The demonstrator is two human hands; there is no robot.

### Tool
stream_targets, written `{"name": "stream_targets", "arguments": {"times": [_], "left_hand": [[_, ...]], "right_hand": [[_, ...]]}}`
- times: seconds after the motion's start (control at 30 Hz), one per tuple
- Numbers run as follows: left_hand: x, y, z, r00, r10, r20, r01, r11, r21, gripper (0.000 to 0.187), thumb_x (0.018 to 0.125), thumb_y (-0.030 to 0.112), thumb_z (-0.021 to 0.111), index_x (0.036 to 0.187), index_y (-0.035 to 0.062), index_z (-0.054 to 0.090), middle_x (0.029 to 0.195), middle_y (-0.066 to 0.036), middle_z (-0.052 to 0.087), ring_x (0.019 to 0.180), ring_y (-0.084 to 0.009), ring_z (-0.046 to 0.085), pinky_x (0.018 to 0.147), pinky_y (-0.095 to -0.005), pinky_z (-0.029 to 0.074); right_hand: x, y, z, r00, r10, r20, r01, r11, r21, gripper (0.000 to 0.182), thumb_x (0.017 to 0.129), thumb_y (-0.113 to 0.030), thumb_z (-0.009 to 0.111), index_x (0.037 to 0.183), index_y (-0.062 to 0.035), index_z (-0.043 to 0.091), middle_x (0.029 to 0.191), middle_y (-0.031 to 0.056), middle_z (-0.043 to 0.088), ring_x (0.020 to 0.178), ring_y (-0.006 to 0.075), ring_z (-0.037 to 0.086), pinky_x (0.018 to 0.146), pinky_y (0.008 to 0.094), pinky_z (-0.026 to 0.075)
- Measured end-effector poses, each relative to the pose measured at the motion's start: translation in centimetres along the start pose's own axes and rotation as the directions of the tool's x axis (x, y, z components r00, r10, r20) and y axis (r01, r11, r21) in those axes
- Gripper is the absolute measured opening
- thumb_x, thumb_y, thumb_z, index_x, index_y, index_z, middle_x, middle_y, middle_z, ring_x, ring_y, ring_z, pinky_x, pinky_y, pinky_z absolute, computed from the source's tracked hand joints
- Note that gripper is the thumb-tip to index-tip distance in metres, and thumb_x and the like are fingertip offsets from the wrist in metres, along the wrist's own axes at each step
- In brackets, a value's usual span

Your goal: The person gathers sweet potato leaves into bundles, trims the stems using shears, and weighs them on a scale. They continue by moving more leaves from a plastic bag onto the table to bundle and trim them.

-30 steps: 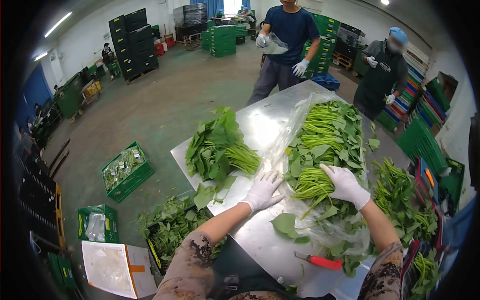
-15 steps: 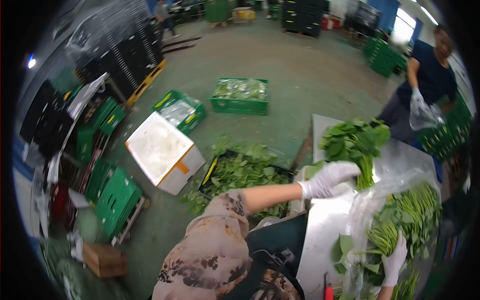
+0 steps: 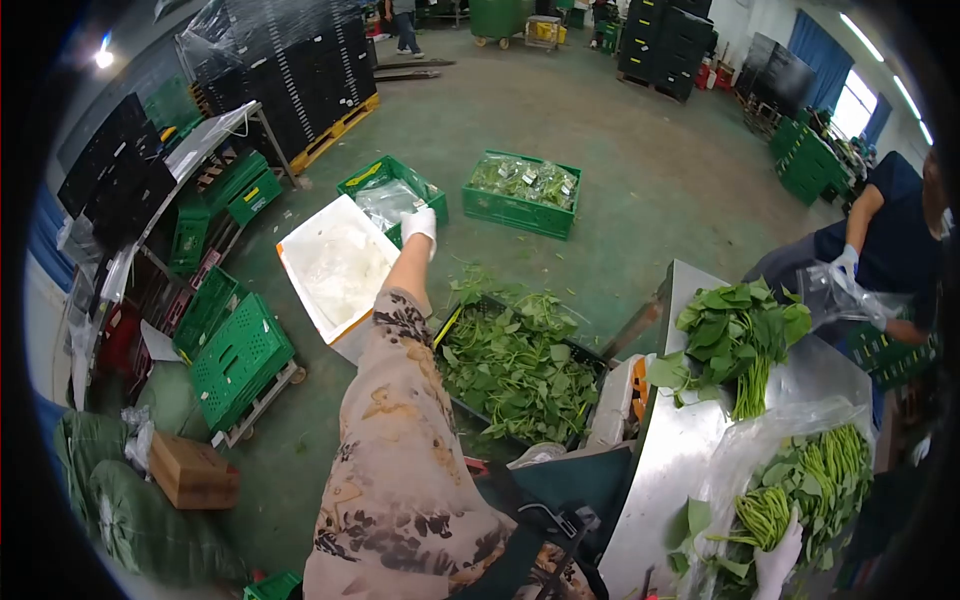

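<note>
My left hand (image 3: 420, 226), in a white glove, reaches out over the near edge of a green crate (image 3: 440, 201) that contains clear plastic bags (image 3: 385, 203). Its fingers point away from me, and I cannot make out whether they grip anything. A white foam box (image 3: 335, 265) stands just left of that forearm. At the lower right, my gloved right hand (image 3: 780, 562) is closed around the stems of a bundle of leafy greens (image 3: 765, 515). More greens (image 3: 825, 475) lie beside it on clear plastic film (image 3: 715, 465) on the metal table (image 3: 650, 500).
Another bunch of greens (image 3: 735, 335) lies farther up the table. A black crate of loose greens (image 3: 520, 370) stands on the floor below my arm. Behind it is a green crate of bagged greens (image 3: 520, 215). Across the table, a co-worker (image 3: 890, 230) handles a plastic bag (image 3: 830, 295).
My left hand has swung from above the table, out left to the crate of plastic bags. My right hand stays at the bundle. The view has shifted with my head.
</note>
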State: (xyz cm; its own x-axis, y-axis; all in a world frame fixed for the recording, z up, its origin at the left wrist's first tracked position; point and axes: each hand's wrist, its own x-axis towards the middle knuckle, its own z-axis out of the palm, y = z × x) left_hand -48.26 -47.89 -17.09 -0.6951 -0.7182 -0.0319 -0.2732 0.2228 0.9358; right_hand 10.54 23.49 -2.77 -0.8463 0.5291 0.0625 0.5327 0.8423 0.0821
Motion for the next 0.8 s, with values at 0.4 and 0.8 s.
{"name": "stream_targets", "arguments": {"times": [0.4,0.8], "left_hand": [[5.7,-8.4,4.5,0.933,0.011,0.361,-0.004,1.000,-0.020,0.034,0.080,0.020,0.067,0.104,-0.0027,0.065,0.085,-0.005,0.063,0.074,-0.0142,0.056,0.070,-0.0312,0.045],[-14.2,6.0,7.4,0.438,0.451,0.778,-0.391,0.875,-0.286,0.044,0.094,0.024,0.063,0.132,0.0036,0.055,0.120,-0.007,0.062,0.106,-0.0143,0.057,0.091,-0.0273,0.044]], "right_hand": [[0.4,-1.1,-2.9,0.992,-0.010,0.123,0.011,1.000,-0.011,0.100,0.057,-0.021,0.085,0.144,-0.0134,0.037,0.111,0.0149,0.056,0.104,0.0356,0.055,0.091,0.0429,0.044],[-2.7,1.3,-5.5,0.994,0.081,-0.080,-0.055,0.957,0.286,0.092,0.061,-0.009,0.080,0.144,-0.0153,0.039,0.118,0.0170,0.058,0.111,0.0376,0.054,0.097,0.0430,0.045]]}}
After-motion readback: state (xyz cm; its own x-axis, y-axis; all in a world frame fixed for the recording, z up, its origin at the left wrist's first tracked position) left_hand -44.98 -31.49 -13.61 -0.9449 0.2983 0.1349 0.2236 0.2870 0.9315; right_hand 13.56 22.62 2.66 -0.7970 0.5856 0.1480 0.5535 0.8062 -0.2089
